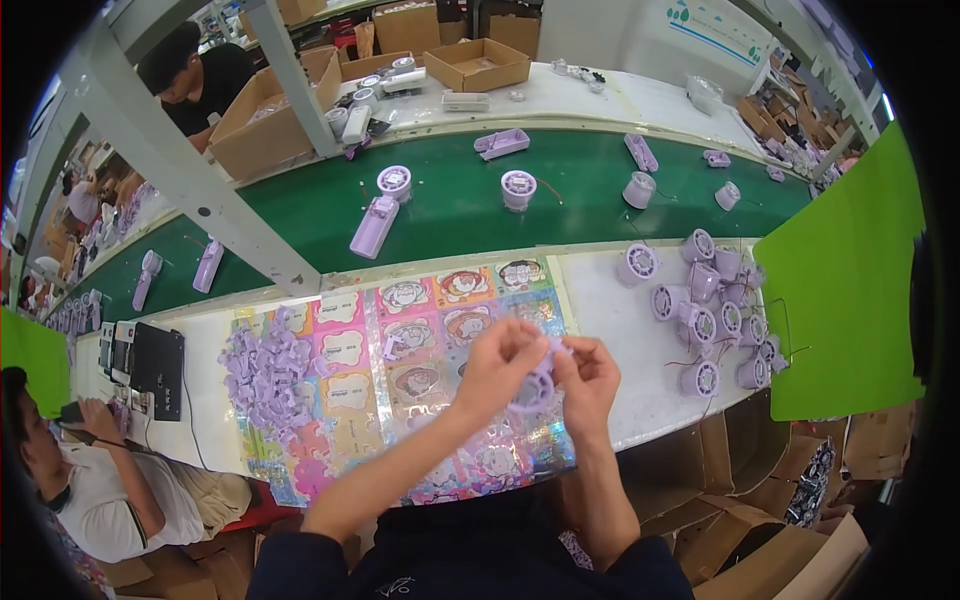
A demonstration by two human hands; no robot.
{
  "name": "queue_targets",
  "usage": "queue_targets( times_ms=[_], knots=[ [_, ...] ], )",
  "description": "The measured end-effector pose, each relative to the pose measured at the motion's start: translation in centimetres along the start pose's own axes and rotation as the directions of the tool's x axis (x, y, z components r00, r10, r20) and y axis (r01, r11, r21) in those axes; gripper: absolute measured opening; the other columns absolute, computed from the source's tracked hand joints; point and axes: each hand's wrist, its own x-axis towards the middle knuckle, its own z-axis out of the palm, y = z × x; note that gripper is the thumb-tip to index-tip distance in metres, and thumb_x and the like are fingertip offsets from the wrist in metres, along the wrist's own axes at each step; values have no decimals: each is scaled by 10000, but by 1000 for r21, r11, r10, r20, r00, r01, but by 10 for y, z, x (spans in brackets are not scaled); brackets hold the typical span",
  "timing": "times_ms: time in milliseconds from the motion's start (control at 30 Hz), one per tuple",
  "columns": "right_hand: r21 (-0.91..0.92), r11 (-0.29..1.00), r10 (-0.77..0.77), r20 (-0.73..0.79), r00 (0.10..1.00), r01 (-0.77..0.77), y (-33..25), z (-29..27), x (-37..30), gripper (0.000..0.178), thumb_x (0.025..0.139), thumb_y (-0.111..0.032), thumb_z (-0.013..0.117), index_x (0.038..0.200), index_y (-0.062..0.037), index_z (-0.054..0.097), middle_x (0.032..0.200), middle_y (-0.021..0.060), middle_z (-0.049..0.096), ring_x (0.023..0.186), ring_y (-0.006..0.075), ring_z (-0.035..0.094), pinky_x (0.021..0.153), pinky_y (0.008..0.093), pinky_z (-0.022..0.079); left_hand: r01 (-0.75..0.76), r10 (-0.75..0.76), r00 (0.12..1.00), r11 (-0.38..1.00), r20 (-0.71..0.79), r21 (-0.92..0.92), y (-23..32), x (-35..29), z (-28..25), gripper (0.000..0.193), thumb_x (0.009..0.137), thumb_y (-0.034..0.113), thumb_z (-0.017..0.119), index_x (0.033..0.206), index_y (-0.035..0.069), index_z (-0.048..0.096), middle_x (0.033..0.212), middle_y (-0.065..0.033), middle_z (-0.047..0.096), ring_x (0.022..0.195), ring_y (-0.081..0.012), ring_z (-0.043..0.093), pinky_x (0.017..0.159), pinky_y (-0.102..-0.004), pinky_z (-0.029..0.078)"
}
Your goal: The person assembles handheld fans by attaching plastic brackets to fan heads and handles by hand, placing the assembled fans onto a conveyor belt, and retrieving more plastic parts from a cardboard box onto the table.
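Both my hands meet over a sheet of colourful printed cards (345, 395) on the white bench. Between them is a lilac round fan housing (533, 393), its ring facing me. My left hand (497, 368) pinches its upper part from the left. From the right, my right hand (588, 383) closes its fingers at the same upper edge; any small part between the fingertips is hidden. Left of my hands lies a heap of small lilac plastic clips (268, 375). To the right stands a cluster of similar lilac fan housings (703, 322), some with thin red wires.
A green conveyor belt (450, 205) runs across behind the bench, carrying lilac housings and handles. A white metal post (215, 195) rises at the left. A green panel (850, 280) bounds the right side. At the left sits a co-worker (120, 480) beside a black box (158, 372).
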Motion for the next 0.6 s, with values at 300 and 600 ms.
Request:
queue_targets(
  times_ms=[300,600],
  knots=[
    [-191,981,-67,-223,973,24,37,-49,49,139,972,-81,660,1069,10,619,824,15,660,695,46,594,612,191,467,-287,418,907,548,39,785,81,214,-60,429,863,193,718,1225,52,535,892,-129,717,807,-285,707,723,-413,550],
    [-295,955,-57,-280,958,-30,45,-45,51,106,978,-67,639,1057,1,622,803,13,659,687,41,589,602,191,454,-86,361,931,70,55,994,66,355,-138,780,776,261,761,1443,72,404,1427,-230,504,1362,-385,449,1131,-439,398]
  ],
)
